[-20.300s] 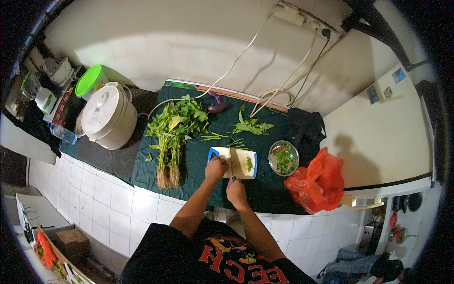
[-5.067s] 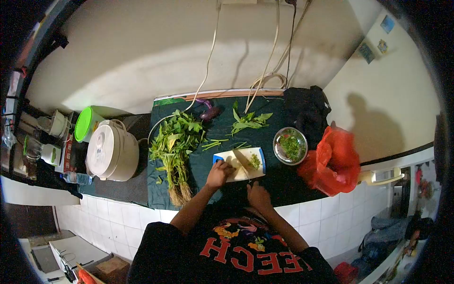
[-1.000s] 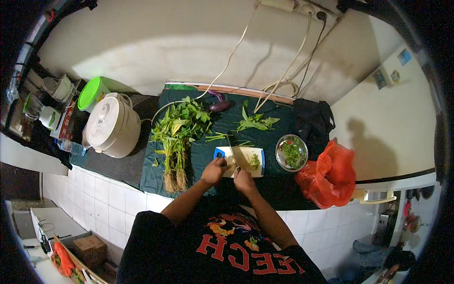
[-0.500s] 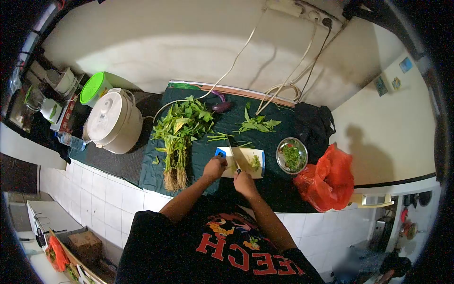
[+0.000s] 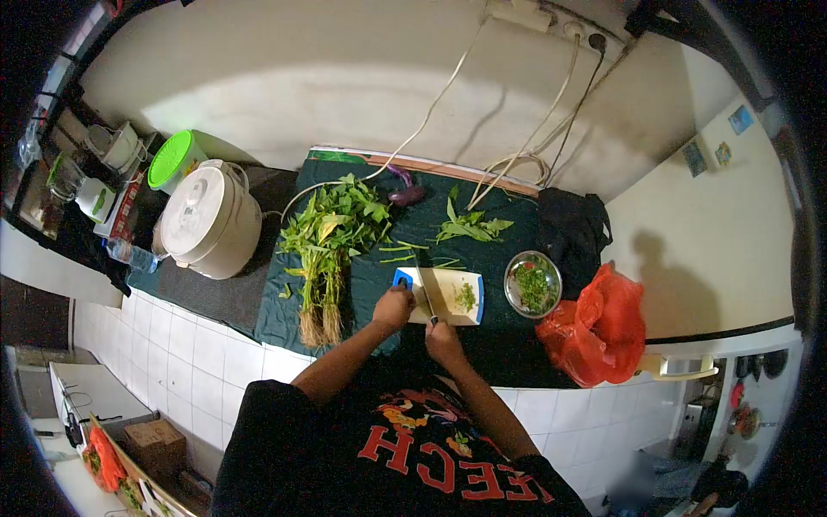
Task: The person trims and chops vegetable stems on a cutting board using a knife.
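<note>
My right hand (image 5: 444, 343) is closed around the handle of a knife (image 5: 426, 291), whose blade lies across the cutting board (image 5: 446, 277). The board is white with blue ends. My left hand (image 5: 394, 308) is closed at the board's left end, close to the blade; what its fingers hold, if anything, is hidden. Finely chopped greens (image 5: 466, 298) form a small pile on the board, right of the knife. Cut stems (image 5: 398, 250) lie just beyond it. A metal bowl (image 5: 509, 299) to the right contains more chopped greens.
A bundle of rooted leafy greens (image 5: 332, 237) lies left of the board. Behind are loose leaves (image 5: 472, 227) and an eggplant (image 5: 406, 196). A red plastic bag (image 5: 603, 332) and black bag (image 5: 573, 228) sit right; a rice cooker (image 5: 211, 224) stands left. Another person (image 5: 668, 491) is at lower right.
My right hand has drawn the knife slightly back toward my body. My left hand stays at the board's left end. The bowl and the greens have not moved.
</note>
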### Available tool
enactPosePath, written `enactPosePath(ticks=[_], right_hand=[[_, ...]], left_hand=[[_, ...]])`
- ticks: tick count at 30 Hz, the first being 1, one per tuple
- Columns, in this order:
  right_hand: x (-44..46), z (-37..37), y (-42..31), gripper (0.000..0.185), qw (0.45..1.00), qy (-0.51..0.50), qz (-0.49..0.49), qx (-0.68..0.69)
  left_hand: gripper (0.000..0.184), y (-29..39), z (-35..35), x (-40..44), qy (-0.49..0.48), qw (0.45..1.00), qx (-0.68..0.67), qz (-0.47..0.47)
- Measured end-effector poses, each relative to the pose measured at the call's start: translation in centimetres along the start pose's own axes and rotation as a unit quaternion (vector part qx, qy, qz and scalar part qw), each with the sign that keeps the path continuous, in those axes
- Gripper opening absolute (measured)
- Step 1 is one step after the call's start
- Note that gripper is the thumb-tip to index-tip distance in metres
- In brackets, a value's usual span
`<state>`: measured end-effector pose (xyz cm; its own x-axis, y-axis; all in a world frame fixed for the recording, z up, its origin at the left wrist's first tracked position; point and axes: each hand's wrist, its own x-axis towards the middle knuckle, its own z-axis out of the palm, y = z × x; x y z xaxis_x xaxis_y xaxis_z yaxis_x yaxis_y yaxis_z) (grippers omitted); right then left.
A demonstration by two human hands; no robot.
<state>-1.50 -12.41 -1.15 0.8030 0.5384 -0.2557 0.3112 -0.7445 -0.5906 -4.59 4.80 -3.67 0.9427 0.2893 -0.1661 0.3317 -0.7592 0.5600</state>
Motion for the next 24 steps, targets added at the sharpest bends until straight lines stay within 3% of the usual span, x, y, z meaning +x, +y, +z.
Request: enactPosePath(ticks=[4,7,13,18,22,24], right_hand=[[1.0,-0.5,-0.6,0.042,1.0,0.008,0.019,0.006],[2.0,-1.5,-1.4,0.04,0.999,-0.047,0.021,-0.011],[0.3,0.9,0.7,0.042,1.0,0.006,0.008,-0.008],[1.6,-2.1,-2.1,0.037,0.997,-0.067,0.026,-0.006],[0.6,-2.2,-1.9,0.037,0.998,-0.063,-0.004,0.016],[-0.3,-0.8,-1.0,0.039,0.999,0.002,-0.005,0.031]], left_hand=[[0.012,0.9,-0.8,-0.2,-0.022,0.999,-0.011,-0.021],[0.013,1.3,-1.7,0.1,-0.029,0.997,-0.025,-0.061],[0.014,1.5,-1.3,-0.5,-0.016,0.999,-0.017,-0.026],[0.013,0.6,-0.8,0.1,-0.025,1.0,0.01,0.007],[0.014,-0.8,0.8,0.1,0.015,0.998,0.036,0.047],[0.013,-0.9,0.9,0.6,-0.028,0.993,0.087,0.075]])
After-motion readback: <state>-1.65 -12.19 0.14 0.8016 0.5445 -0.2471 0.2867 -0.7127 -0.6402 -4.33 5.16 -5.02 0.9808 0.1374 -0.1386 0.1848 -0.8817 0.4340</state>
